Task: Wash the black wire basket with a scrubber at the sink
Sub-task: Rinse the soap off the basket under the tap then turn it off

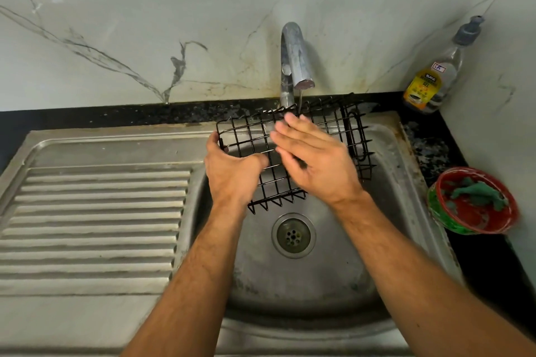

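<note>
Black wire basket held over the steel sink, tipped up beneath the curved tap, from whose spout a thin thread of water falls onto the grid. The left hand grips the basket's left edge, fingers curled round the rim wire and thumb laid across the mesh, the forearm rising straight from the lower frame. The right hand lies flat against the mesh with its fingers straight and together (slightly blurred), pressing the wires and holding nothing; its forearm comes in on a diagonal from the lower right corner. Below the basket sits the round drain in the bowl of the sink, and a ribbed draining board stretches to the left. On the dark counter to the right, a red and green bowl holds the green scrubber, well apart from both hands. A clear bottle with a yellow label and grey cap stands in the back corner against the marble-patterned wall.
</note>
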The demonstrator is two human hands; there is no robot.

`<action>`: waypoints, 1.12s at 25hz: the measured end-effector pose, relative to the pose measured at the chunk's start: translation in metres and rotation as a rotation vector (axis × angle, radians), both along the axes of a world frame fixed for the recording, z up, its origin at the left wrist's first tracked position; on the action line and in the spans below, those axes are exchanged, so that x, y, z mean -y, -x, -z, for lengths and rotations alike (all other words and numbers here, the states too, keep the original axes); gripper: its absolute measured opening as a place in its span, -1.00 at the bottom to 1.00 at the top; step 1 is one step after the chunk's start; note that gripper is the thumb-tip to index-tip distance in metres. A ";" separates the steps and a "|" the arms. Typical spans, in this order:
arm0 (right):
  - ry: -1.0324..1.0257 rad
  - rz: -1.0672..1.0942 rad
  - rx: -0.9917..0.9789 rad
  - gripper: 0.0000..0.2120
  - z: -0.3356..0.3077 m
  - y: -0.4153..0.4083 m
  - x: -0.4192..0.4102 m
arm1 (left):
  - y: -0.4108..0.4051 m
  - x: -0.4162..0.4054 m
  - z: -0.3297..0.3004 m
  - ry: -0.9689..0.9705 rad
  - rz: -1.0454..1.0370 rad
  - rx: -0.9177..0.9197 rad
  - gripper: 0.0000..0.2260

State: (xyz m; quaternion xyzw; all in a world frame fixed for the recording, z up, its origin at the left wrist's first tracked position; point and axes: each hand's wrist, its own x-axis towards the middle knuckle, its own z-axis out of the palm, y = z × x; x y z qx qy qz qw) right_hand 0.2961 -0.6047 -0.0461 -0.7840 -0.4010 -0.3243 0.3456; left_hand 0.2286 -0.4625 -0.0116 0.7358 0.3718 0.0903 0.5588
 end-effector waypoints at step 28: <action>0.157 0.229 -0.211 -0.66 -0.016 0.032 -0.013 | 0.007 -0.003 -0.006 0.131 0.001 0.027 0.05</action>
